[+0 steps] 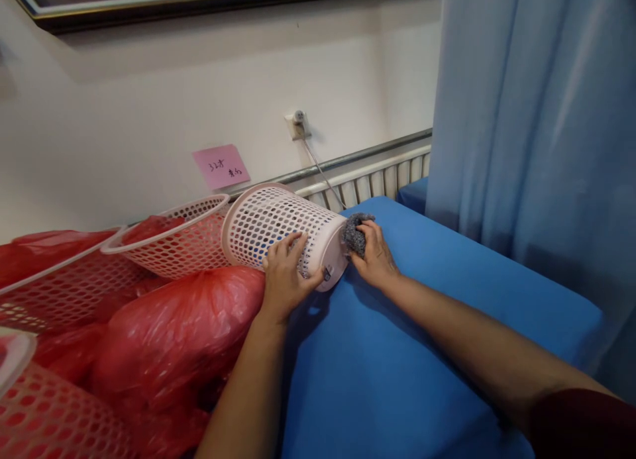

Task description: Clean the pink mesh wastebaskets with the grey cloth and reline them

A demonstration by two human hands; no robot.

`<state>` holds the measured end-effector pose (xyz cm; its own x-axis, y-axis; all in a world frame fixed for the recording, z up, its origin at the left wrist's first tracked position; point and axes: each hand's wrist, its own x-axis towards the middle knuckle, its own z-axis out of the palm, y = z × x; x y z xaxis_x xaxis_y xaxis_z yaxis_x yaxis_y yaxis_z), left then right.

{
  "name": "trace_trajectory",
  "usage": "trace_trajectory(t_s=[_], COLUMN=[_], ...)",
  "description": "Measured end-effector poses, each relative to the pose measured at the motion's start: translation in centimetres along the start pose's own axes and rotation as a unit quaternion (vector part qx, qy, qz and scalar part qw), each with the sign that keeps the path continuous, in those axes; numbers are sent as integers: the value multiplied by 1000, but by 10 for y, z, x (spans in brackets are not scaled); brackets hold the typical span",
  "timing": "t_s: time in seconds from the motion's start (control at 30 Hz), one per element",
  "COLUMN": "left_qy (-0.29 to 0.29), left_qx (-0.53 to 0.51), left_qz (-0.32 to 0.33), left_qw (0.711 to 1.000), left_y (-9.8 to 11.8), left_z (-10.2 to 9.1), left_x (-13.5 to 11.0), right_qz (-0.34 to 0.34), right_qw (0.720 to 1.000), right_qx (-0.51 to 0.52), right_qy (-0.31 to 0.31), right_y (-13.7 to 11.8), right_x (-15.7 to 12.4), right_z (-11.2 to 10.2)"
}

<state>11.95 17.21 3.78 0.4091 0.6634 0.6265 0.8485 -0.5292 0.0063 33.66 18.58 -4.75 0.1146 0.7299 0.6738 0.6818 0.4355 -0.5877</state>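
Note:
A pale pink perforated wastebasket (271, 217) lies on its side over the blue-covered bed (397, 379), its base turned to the right. My left hand (287, 277) grips it near the base, fingers on the perforated wall and thumb by the bottom edge. In my right hand (375, 257) is a bunched grey cloth (354, 234), pressed against the basket's base. The palm side of both hands is hidden.
Left of the bed stand more pink baskets (169, 247) and full red plastic bags (179, 326). A radiator (368, 186), a plugged-in cord (322, 171) and a pink note (221, 166) are along the wall. A blue curtain (521, 128) hangs at right.

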Motion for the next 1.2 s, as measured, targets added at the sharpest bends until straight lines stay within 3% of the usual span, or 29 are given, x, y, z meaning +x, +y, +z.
trace_trajectory(t_s=[0.1,0.27,0.33,0.4,0.5,0.57,0.67,0.77,0.83,0.9,1.0,1.07,1.13,1.2], left_qy=[2,9,9,9,10,9,11,11,11,9,5,4,2,-2], left_qx=[-3,-3,-3,-3,-3,-5,-5,0,2,1,-5,-8,-9,-10], left_qz=[4,-5,-6,-5,-3,1,0,-3,-6,-10,-13,-15,-16,-17], left_qw=[1000,1000,1000,1000,1000,1000,1000,1000,1000,1000,1000,1000,1000,1000], left_y=[-1,-4,-5,-5,-4,-4,-7,-11,-11,-11,-8,-7,-7,-7], left_z=[1,3,3,3,3,4,4,4,4,3,3,2,2,2], left_x=[0,-2,-2,-2,-1,-1,-2,-2,-2,-1,-1,-1,-1,-1], right_qz=[-95,-156,-150,-110,-45,-57,-118,-159,-158,-123,-41,2,-13,-92], right_qw=[995,963,953,972,996,995,987,954,927,918,933,955,980,986], right_qx=[24,-38,-34,-2,62,76,42,-37,-94,-138,-168,-150,-98,-47], right_qy=[-11,-218,-261,-206,-35,-5,-105,-252,-328,-350,-316,-255,-174,-133], right_y=[-12,-20,-18,-17,-18,-20,-26,-30,-29,-26,-19,-17,-20,-25], right_x=[-4,-10,-9,-8,-9,-12,-19,-24,-24,-22,-15,-10,-9,-12], right_z=[-3,-17,-19,-17,-8,-3,-2,-5,-6,-7,-11,-16,-20,-21])
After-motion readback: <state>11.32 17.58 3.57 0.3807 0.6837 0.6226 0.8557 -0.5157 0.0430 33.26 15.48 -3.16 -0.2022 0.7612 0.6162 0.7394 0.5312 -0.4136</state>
